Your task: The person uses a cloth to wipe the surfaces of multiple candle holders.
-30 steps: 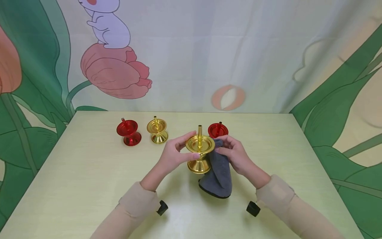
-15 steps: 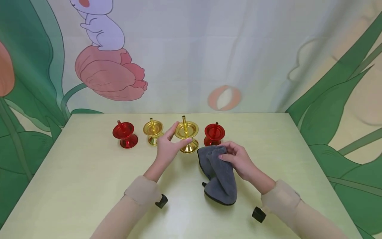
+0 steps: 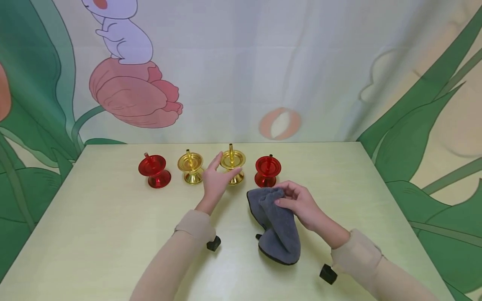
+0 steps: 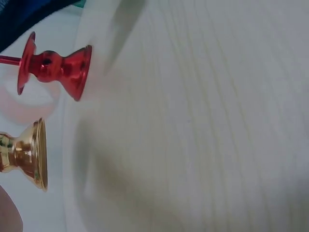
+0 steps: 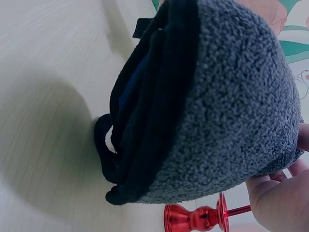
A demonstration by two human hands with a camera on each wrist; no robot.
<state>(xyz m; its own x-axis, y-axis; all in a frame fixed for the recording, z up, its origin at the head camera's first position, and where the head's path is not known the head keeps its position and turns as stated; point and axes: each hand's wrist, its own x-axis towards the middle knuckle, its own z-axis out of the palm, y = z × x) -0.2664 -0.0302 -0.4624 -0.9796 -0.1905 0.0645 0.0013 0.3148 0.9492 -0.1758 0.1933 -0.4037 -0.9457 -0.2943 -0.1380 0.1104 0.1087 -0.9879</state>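
Observation:
Four-part row aside, a gold candle holder [image 3: 233, 160] with a dished top and upright tube stands at the back of the table. My left hand [image 3: 216, 182] is at it, thumb and forefinger straight and spread on either side. In the left wrist view, the gold holder's flared base [image 4: 32, 153] shows above a bit of that hand. My right hand [image 3: 301, 203] pinches a grey cleaning cloth [image 3: 278, 225] by its top. The cloth hangs folded, its black edging and loop [image 5: 102, 145] facing the right wrist camera. A red candle holder [image 3: 267, 166] stands just behind it.
Left of my left hand stand another gold candle holder [image 3: 190, 163] and a red one [image 3: 152, 166], in line with the others. The pale wooden table [image 3: 113, 234] ends at a printed curtain [image 3: 211, 83]. A black wrist camera [image 3: 214, 243] sits below the left cuff.
My left hand has set the gold candle holder back between the other gold one and the right red one, and its fingers have spread. The right hand drew the cloth away toward me.

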